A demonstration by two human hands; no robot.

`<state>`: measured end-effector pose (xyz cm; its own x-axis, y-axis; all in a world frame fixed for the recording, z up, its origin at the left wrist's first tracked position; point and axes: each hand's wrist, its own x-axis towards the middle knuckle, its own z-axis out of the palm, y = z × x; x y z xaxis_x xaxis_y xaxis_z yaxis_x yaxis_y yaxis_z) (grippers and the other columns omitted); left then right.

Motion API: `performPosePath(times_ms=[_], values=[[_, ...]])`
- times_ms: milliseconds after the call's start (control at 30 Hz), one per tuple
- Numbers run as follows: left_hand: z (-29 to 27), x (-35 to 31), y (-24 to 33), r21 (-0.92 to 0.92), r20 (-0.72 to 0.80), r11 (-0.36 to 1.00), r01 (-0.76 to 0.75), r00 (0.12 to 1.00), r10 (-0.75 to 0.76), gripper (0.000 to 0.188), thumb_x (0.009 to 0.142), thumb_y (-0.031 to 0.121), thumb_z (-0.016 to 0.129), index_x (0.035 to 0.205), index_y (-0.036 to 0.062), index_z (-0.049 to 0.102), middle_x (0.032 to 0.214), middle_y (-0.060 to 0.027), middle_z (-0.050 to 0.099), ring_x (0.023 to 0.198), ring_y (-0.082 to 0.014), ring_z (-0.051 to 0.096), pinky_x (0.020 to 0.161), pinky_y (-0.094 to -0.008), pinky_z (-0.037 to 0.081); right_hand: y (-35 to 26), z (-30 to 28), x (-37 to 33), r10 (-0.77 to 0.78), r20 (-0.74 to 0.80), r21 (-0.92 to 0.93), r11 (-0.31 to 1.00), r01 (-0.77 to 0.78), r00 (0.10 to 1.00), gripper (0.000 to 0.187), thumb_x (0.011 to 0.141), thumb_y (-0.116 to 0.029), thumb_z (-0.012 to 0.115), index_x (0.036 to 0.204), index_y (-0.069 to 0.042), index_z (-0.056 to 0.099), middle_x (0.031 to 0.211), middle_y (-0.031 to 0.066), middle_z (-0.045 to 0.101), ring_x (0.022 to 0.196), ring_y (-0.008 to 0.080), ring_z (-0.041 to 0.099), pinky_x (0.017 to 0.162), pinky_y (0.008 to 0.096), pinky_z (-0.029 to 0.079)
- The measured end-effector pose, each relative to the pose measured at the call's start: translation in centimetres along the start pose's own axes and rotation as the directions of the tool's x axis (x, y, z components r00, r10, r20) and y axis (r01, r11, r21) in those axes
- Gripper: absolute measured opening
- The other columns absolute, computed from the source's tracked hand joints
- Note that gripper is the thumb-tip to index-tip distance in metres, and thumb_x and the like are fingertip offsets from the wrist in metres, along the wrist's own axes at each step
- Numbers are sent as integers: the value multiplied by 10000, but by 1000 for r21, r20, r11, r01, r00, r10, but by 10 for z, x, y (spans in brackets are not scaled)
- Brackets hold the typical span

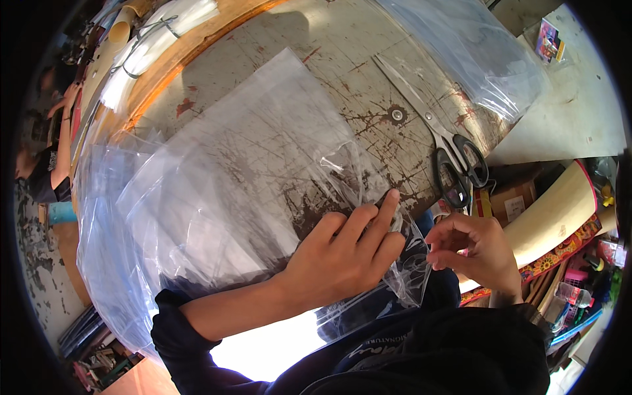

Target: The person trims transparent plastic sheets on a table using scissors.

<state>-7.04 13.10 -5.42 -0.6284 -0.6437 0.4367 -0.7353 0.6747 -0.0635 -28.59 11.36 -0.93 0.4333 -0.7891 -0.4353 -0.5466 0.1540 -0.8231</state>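
A large clear plastic sheet [230, 178] lies across the worn table and bunches toward its near edge. My left hand [342, 253] rests palm down on the plastic, fingers spread and nothing gripped. To its right, just past the table's near edge, my right hand [475, 247] pinches the crumpled edge of the same sheet between thumb and fingertips. Beyond my hands lies a pair of scissors [434, 125] with black handles, its blades together and pointing away to the left.
The scratched metal tabletop [257, 39] has a rounded wooden edge at the far left. More folded clear plastic [474, 52] sits at the far right. A pale roll [553, 217] and assorted goods crowd the right side. Another person's arm [62, 138] shows at the far left.
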Motion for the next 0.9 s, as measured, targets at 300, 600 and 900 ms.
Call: performPosePath(times_ms=[300, 600, 900], values=[[0, 1, 1, 12, -20, 1000, -17, 1000, 17, 179, 753, 150, 544, 644, 107, 408, 1043, -102, 635, 735, -131, 499, 548, -218, 314, 8, 1, -4, 153, 41, 264, 951, -159, 987, 118, 826, 32, 562, 941, 42, 588, 742, 53, 607, 680, 110, 614, 635, 220, 496], [3, 2, 0, -2, 15, 1000, 17, 1000, -17, 291, 753, 194, 612, 624, 118, 363, 1133, -62, 606, 752, -145, 528, 561, -238, 316, 12, 0, 0, 102, 42, 346, 932, -110, 994, 118, 859, 1, 533, 950, 51, 589, 746, 59, 598, 688, 118, 615, 647, 219, 498], [-15, 14, -9, -291, 13, 953, 87, 996, -88, 366, 713, 58, 614, 1041, -30, 478, 1336, -287, 320, 929, -281, 565, 601, -295, 507, 11, 30, 5, -51, 51, 308, 951, 33, 997, 412, 769, -19, 646, 1126, 22, 442, 979, 113, 596, 902, 180, 603, 720, 274, 497]])
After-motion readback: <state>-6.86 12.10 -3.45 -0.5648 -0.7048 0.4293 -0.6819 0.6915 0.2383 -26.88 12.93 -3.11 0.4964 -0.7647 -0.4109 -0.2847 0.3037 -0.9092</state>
